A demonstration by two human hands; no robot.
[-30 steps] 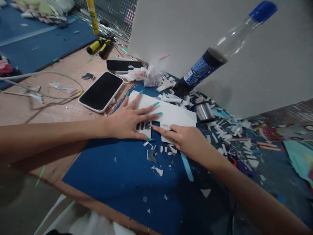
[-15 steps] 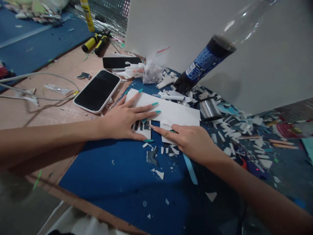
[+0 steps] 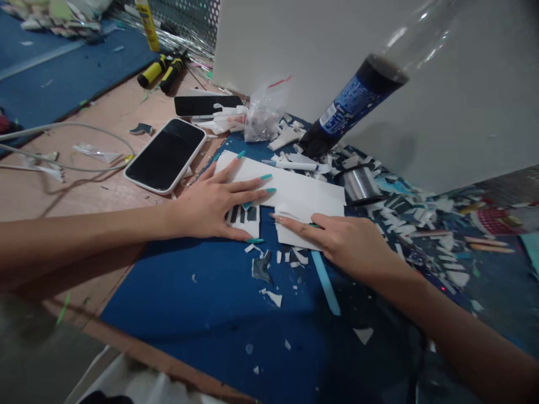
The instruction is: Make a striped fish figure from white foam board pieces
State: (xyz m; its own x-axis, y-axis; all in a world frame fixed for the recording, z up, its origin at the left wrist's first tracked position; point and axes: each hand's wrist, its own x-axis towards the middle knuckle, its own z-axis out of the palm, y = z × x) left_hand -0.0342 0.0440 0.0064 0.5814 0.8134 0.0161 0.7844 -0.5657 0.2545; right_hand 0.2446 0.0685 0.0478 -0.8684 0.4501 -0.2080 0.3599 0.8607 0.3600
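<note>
One large bottle point(image 3: 351, 106) stands among the scraps, slanting right in the view, its top cut off; dark liquid fills it to just above the blue label. One clear plastic bag point(image 3: 267, 109) with a red line along its upper edge holds small bits gathered at the bottom, too blurred to name. One yellow tube point(image 3: 147, 25) is near the perforated panel at the back.

Two phones lie on the table: one in a white case point(image 3: 166, 154), the other dark point(image 3: 202, 105) and partly covered by white scraps. Also in view are one spool point(image 3: 360, 185) of silvery wire, one white pen point(image 3: 295, 165), one tool with two yellow-and-black handles point(image 3: 172, 73) and one light-blue strip point(image 3: 326, 283). The pale offcuts point(image 3: 452, 266) on the right are too many to count.

On the blue mat point(image 3: 202, 292), between the hands, lies the white sheet point(image 3: 311, 193): flat and matte, with a notch in its near edge and at least three short dark bars point(image 3: 251, 214) on its left part. The left hand point(image 3: 208, 205) rests palm down across it, grip spread wide, fingers fanned. The right hand point(image 3: 351, 241) reaches onto its right part, index finger extended near the notch; whether that grip pinches anything cannot be told.
</note>
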